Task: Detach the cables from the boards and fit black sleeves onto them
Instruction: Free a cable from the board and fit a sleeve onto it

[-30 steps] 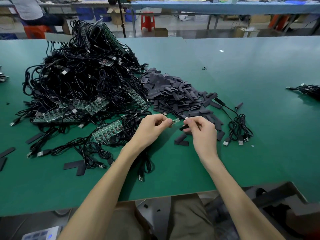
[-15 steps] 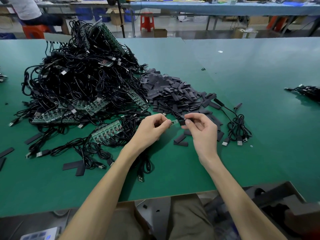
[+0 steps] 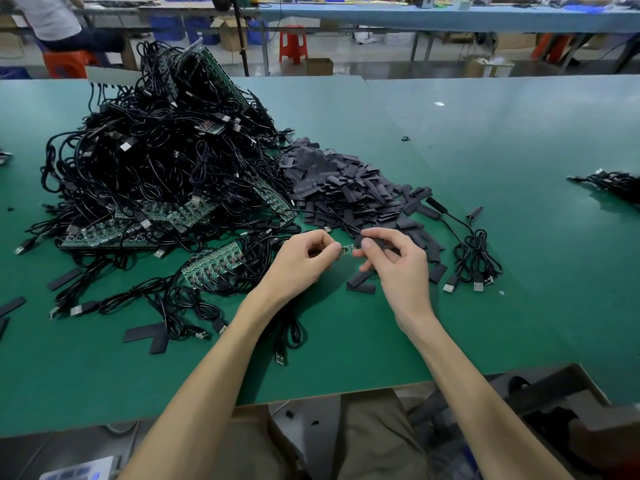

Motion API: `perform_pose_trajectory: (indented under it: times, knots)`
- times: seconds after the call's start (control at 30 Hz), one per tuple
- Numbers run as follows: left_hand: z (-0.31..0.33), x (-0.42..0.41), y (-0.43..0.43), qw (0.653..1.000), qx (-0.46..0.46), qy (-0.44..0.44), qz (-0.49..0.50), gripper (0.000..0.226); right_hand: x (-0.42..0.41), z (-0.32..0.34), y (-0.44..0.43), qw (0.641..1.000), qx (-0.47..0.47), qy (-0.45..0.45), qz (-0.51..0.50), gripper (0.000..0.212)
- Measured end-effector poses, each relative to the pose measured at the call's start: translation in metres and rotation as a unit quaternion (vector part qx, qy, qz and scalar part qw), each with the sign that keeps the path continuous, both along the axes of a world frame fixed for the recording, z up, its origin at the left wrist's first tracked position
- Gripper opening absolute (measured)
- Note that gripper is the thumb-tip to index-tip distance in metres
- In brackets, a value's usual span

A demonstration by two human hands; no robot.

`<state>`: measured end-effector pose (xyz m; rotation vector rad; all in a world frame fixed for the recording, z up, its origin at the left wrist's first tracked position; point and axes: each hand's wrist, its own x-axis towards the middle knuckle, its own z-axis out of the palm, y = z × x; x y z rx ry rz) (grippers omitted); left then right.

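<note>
Green table (image 3: 485,258) bore the cable heap (image 3: 156,161); beside it, I noted the left hand (image 3: 298,263) pinching a small board (image 3: 347,249), the right hand (image 3: 398,265) pinching a black sleeve (image 3: 360,241) against it.

Green table (image 3: 485,237), blk cables (image 3: 156,168), matte blk sleeves (image 3: 346,192), green boards (image 3: 214,261), red stool (image 3: 293,43), lt-blue bench (image 3: 450,15)

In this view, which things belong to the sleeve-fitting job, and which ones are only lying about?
Job in hand:
left hand pinching the small board
right hand holding a black sleeve
sleeve pile
heap of cables and boards

Lying about:
red stool
cardboard box
far blue bench
</note>
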<state>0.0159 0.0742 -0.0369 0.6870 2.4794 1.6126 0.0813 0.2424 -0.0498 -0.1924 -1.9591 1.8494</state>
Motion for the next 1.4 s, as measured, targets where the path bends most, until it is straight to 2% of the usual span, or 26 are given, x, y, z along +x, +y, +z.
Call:
perform_pose_trajectory:
  times: [0.13,0.37,0.6,1.0,1.4]
  knots:
    - [0.001,0.001,0.000,1.000,-0.003,0.003,0.001,0.024,0.000,0.000,0.000,1.000,0.005,-0.024,0.019,0.017]
    - [0.003,0.002,0.000,1.000,0.006,0.001,0.003,0.023,-0.001,-0.002,0.000,0.999,0.033,-0.036,0.000,0.009]
    - [0.002,0.002,-0.001,0.999,0.026,-0.012,0.014,0.024,-0.001,-0.001,0.002,0.999,0.000,-0.026,-0.021,0.008]
    - [0.006,0.003,-0.001,0.997,0.049,-0.027,0.060,0.022,0.003,0.005,-0.004,0.999,0.039,-0.019,0.029,0.006]
    - [0.006,0.003,-0.002,0.997,0.058,-0.032,0.033,0.026,0.005,0.008,-0.006,0.998,0.027,-0.018,0.051,0.007]
